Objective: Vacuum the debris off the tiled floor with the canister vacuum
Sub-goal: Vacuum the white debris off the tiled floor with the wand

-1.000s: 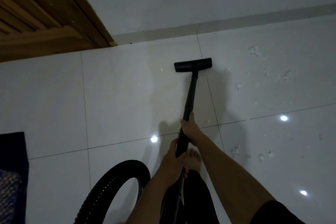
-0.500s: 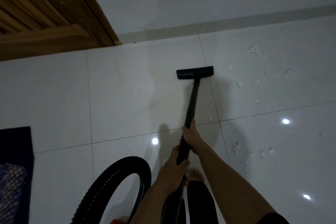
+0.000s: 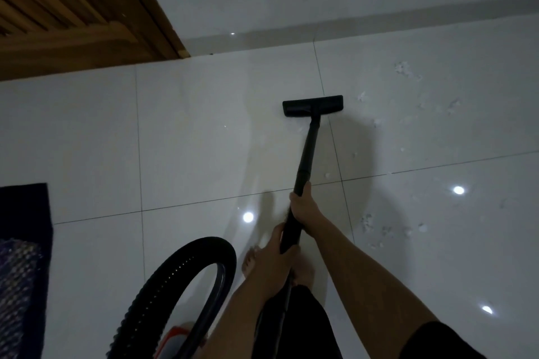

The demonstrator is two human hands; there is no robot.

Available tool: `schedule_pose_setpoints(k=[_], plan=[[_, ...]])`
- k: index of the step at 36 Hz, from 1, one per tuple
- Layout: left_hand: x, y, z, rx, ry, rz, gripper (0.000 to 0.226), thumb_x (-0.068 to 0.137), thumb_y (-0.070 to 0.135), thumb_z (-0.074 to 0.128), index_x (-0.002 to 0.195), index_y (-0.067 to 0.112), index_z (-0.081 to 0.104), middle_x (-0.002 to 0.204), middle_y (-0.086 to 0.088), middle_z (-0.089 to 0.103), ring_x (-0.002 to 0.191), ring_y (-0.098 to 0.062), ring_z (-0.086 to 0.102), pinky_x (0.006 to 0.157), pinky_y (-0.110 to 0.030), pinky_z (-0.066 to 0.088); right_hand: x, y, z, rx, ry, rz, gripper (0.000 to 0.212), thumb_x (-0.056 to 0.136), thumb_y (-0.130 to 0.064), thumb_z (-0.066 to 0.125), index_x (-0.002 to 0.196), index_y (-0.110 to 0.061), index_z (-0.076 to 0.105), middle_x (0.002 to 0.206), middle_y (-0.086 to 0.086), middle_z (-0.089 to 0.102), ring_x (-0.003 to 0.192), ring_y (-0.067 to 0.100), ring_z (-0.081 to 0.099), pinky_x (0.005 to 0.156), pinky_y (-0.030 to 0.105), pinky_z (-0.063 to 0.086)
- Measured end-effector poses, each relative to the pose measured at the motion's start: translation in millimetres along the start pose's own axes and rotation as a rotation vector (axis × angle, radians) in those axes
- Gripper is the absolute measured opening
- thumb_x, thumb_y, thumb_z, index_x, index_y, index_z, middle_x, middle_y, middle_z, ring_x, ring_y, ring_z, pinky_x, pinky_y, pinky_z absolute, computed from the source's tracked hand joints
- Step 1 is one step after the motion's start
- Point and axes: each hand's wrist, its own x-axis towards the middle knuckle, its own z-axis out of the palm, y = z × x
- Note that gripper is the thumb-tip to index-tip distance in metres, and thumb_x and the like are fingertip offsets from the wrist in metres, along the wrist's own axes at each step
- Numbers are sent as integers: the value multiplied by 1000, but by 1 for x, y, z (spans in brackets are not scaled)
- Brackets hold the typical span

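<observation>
Fingers (image 3: 294,199) of my left hand (image 3: 271,256) and right hand (image 3: 304,208) grip the wand (image 3: 309,143) as I draw the floor head (image 3: 312,105) back, debris (image 3: 404,68) at right untouched.

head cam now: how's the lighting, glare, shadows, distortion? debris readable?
Head view: dim and low in contrast. Head view: round glare spots on the glossy floor. Head view: a soft shadow lies right of the wand. Head view: debris shows only as faint pale flecks right of the nozzle. Head view: the wide angle slightly bows the skirting; no obvious blur.
</observation>
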Motion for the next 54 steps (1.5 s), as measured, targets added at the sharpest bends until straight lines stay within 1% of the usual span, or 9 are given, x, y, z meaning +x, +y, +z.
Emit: schedule_pose_setpoints(k=[4,10,23,29,32,43,47,50,54], plan=[[2,-5,4,-4,34,8,42,92,22,51,131,35,40,78,-1,59,67,-19,56,70,-42,47,-2,0,-5,-32,4,-10,67,101,-19,36,153,-22,-7,77,5,48,62,14,49,55,25,40],[0,-10,9,-37,9,20,40,95,17,48,131,32,40,73,-1,56,63,-19,52,67,-40,43,-3,8,-5,-32,12,-2,67,101,-20,36,153,-23,-7,77,5,48,64,15,50,74,34,45],[-25,-31,5,-54,-13,29,38,96,13,47,128,31,41,67,-3,55,54,-14,52,57,-33,45,-17,37,11,11,8,10,69,99,-19,37,153,-23,-6,78,5,48,65,16,51,70,34,46],[-37,-38,-1,-11,-16,26,39,96,13,46,132,27,39,64,-4,54,47,-9,52,49,-24,44,-21,50,22,9,13,16,68,99,-19,37,153,-23,-5,81,6,47,67,16,51,82,39,48],[-45,-42,-2,-6,-25,25,38,96,12,46,131,28,39,62,-3,53,45,-8,51,46,-21,43,-25,56,27,11,24,14,67,99,-19,38,153,-21,-2,93,12,51,74,20,53,88,42,50],[-61,-63,-3,-18,-58,30,34,96,12,46,120,37,41,55,1,54,45,-11,51,47,-24,45,-35,81,39,-1,49,18,67,99,-18,38,153,-20,-1,100,16,50,65,16,49,75,34,45],[-57,-67,-9,64,-20,50,33,97,15,45,119,39,40,64,0,56,46,-5,52,48,-21,43,-32,80,47,40,38,8,68,99,-18,38,153,-22,-4,101,17,50,71,21,54,80,38,52],[-54,-68,-15,57,-13,55,34,96,16,46,122,37,41,67,-3,56,51,-11,53,53,-28,46,-28,75,53,62,14,4,69,98,-19,37,152,-25,-6,97,16,51,79,28,56,89,46,53],[-48,-68,-21,18,-10,54,33,95,17,47,104,48,45,71,-5,57,53,-15,54,56,-33,46,-22,68,58,56,-19,1,70,99,-20,36,151,-27,-10,98,17,51,83,30,56,89,48,52]])
